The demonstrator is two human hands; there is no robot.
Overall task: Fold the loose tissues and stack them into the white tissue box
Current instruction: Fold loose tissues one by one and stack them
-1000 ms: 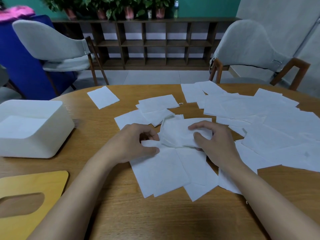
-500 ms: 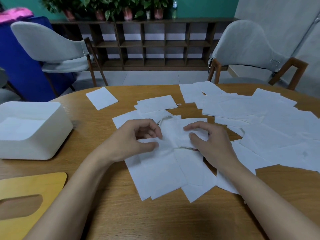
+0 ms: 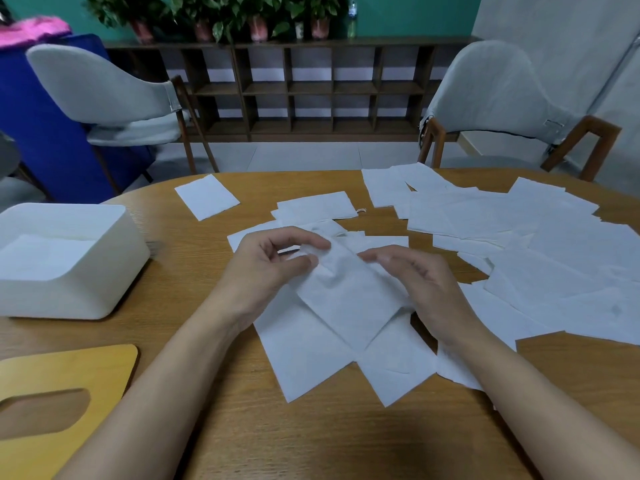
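A folded white tissue (image 3: 346,292) is lifted slightly over the middle of the wooden table (image 3: 311,438). My left hand (image 3: 266,268) pinches its upper left edge between thumb and fingers. My right hand (image 3: 422,282) holds its right side, fingers curled over the top. More flat tissues (image 3: 311,355) lie under it. A wide spread of loose tissues (image 3: 540,251) covers the table's right half. The white tissue box (image 3: 65,261) stands open at the left, with folded tissue (image 3: 41,254) inside.
A yellow wooden lid (image 3: 59,400) with an oval slot lies at the front left. One single tissue (image 3: 206,196) lies apart at the back. Two grey chairs (image 3: 114,98) (image 3: 498,102) stand behind the table, before a dark shelf (image 3: 294,88).
Both hands have lifted the tissue off the pile and turned it. The left hand moved up and now pinches its edge; before, it pressed down on the sheets.
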